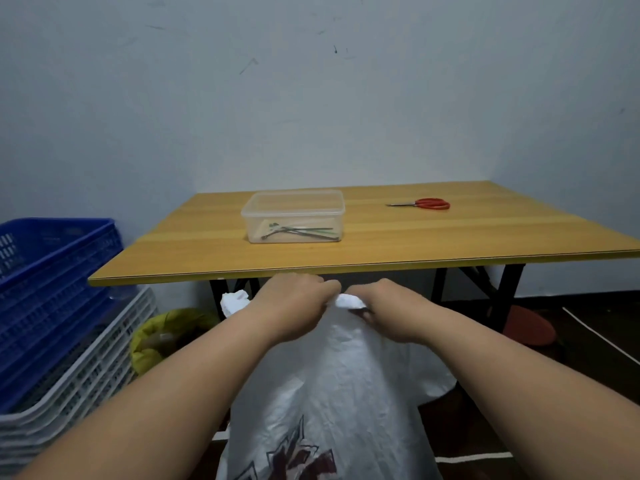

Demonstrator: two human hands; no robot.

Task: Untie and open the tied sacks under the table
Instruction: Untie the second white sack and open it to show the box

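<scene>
Both the left hand (294,303) and right hand (384,306) pinch the white woven sack's (339,393) bunched neck (348,301); yanking apart could tighten the knot.

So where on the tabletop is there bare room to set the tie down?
Bare wood lies between the clear plastic box and the red scissors, and along the near table edge. Crowded underneath: white sack, yellow bag, both hands.
</scene>
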